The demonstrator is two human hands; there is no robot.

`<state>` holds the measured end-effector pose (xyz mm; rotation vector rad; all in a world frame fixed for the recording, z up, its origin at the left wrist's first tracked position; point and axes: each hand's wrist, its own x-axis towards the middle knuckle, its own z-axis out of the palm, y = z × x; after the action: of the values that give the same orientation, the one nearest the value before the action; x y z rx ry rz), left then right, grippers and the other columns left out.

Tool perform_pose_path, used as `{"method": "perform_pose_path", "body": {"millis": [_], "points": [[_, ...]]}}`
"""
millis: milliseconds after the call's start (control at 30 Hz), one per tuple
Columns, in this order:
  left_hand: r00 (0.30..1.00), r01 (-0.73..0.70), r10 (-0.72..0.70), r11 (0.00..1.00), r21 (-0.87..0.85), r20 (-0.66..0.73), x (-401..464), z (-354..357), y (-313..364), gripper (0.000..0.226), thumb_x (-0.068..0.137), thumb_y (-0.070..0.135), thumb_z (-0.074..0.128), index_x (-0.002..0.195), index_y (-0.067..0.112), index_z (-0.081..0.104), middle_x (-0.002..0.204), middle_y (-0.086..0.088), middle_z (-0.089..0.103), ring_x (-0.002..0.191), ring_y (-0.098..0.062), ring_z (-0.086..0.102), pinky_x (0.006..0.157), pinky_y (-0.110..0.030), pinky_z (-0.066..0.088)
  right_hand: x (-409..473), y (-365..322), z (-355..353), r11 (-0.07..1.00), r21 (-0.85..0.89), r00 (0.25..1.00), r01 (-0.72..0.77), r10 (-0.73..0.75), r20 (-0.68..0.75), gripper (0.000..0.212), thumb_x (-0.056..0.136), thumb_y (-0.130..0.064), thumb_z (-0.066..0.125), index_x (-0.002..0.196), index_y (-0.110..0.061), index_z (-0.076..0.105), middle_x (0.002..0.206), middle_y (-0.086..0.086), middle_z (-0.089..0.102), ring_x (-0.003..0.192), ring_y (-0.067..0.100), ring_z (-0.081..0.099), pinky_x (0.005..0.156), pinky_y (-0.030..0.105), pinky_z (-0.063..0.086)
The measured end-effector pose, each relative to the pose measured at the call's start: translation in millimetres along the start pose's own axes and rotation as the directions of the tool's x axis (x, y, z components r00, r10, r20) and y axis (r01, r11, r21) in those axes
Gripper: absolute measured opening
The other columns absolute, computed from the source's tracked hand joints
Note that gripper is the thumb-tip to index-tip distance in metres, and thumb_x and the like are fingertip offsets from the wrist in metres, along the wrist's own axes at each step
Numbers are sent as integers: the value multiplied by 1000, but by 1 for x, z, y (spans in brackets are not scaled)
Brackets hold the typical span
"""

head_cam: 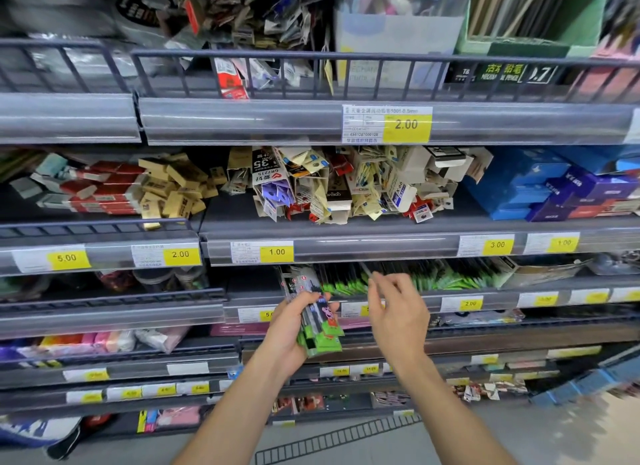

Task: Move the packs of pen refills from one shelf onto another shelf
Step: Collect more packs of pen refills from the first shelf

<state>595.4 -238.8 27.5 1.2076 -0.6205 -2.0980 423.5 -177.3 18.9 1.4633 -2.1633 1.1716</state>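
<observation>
Nearest to the viewer were the two bare forearms, rising from the bottom edge toward the shelves. The left hand [289, 333] was closed around a bundle of refill packs [317, 320], green at the lower end and dark above, held upright with the long axis nearly vertical and the top leaning slightly to the left. The right hand [398, 312] was loose and held nothing; its fingers [375, 284] were spread and reached up toward the row of refill packs [408, 277] on the shelf behind.

That row lay just above and beyond the right fingertips, very near them; whether they touched a pack I could not tell, because the hand was blurred. The packs in the row stood side by side with green ends toward the front, their long axes going back into the shelf. The right hand was clearly the nearer one to the row, so I judged it would pick next while the left kept the bundle.

The price rail [485, 303] ran along the front edge of this shelf, just under the fingers, and the shelf above [381, 246] hung low over the row, so the opening looked narrow. A pack would probably have to come out forward, over the rail. To the left of the row the shelf looked dark and less filled.
</observation>
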Motion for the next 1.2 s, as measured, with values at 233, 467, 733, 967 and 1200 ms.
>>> {"method": "perform_pose_path", "body": {"millis": [233, 467, 733, 967, 1200], "points": [[1000, 26, -26, 999, -45, 7, 3, 2, -9, 62, 96, 58, 66, 129, 6, 71, 120, -22, 77, 115, -37, 72, 114, -56, 48, -50, -33, -15, 949, 78, 921, 307, -316, 227, 20, 94, -20, 68, 110, -11, 77, 92, -1, 63, 80, 11, 59, 51, 22, 51], [995, -54, 57, 997, 49, -78, 3, -9, -14, 88, 67, 15, 92, 146, 7, 54, 122, -25, 75, 110, -45, 73, 93, -63, 59, -15, -15, -11, 981, 182, 908, 64, -133, 398, 40, 96, -44, 51, 105, -18, 79, 95, -8, 62, 86, 7, 55, 70, 25, 45], [992, 3, -1, 1000, 17, -129, -7, -17, -20, 62, 85, 10, 82, 142, 9, 57, 116, -22, 78, 103, -37, 77, 68, -44, 63, 28, 8, 31, 960, -278, 899, -33, 150, 411, 36, 98, -43, 60, 108, -14, 77, 105, 11, 67, 98, 32, 65, 69, 40, 55], [992, -27, 34, 998, 55, -124, -8, -12, -13, 54, 84, 11, 84, 133, 11, 62, 112, -20, 80, 105, -37, 77, 83, -54, 64, 14, -3, 30, 982, -187, 951, 1, 57, 303, 13, 92, -14, 66, 86, -8, 76, 90, 9, 64, 89, 30, 61, 55, 36, 49], [996, -70, 71, 997, 24, -49, -9, 5, -8, 64, 79, 23, 89, 134, 7, 61, 114, -22, 79, 102, -40, 78, 80, -54, 64, -23, -33, -8, 938, 270, 962, 217, -252, 103, 21, 99, -15, 59, 103, -1, 74, 116, 11, 68, 106, 21, 66, 89, 28, 57]]}}
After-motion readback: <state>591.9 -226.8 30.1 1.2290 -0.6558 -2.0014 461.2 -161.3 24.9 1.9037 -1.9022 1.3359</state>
